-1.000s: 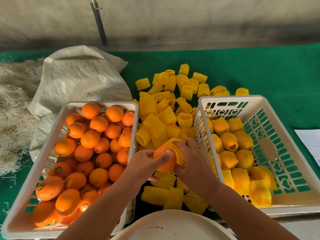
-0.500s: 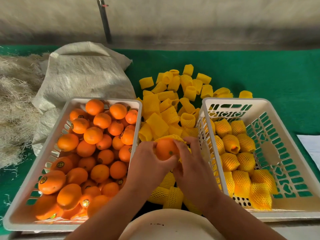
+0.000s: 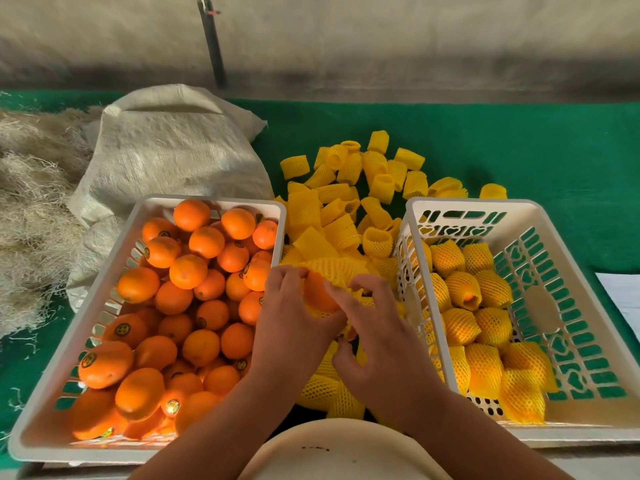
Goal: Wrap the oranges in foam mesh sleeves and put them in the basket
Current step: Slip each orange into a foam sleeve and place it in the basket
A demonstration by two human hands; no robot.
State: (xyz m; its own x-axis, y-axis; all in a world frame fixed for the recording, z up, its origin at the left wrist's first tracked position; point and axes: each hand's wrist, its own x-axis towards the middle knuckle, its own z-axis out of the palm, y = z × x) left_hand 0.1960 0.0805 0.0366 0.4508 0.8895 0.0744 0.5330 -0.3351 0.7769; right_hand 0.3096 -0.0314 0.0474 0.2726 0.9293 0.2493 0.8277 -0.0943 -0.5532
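Head view: loose sleeves (image 3: 349, 202) between bare-orange crate (image 3: 145, 209) and basket (image 3: 540, 220).

1. A green-covered table (image 3: 519, 150) carries everything.
2. Near left: a white basket (image 3: 45, 420) of bare oranges.
3. Near right: a second white basket (image 3: 588, 265) of sleeved oranges.
4. Between and beyond them: a heap of yellow sleeves (image 3: 349, 202).
5. Far left: a sack (image 3: 166, 150), beside straw (image 3: 31, 209).
6. Right edge: paper (image 3: 623, 296).
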